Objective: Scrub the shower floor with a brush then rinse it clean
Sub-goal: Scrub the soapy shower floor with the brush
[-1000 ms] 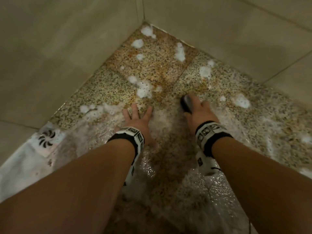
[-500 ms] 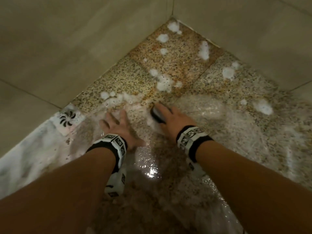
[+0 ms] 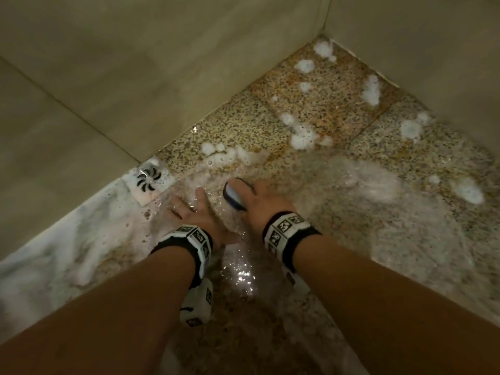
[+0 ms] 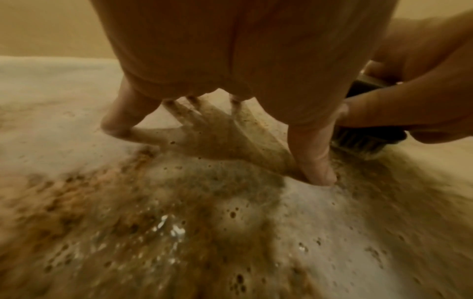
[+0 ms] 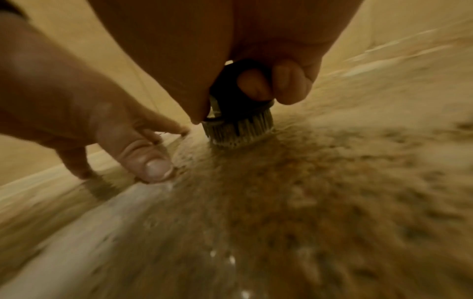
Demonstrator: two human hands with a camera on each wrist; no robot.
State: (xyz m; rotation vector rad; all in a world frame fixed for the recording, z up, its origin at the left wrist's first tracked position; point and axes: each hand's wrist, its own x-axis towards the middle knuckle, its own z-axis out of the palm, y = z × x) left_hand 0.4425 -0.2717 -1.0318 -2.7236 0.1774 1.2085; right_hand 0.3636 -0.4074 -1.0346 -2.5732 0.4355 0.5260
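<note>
brush on floor, just right of left hand, drain far left

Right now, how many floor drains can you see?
1. The drain sits by the left wall, just beyond the left hand. Foam along that wall could hide another.

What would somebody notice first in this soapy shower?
Probably the two hands in the middle: the right hand grips a dark brush on the wet speckled floor, and the left hand presses flat beside it. White foam dots the corner, and a small round drain sits by the left wall.
</note>
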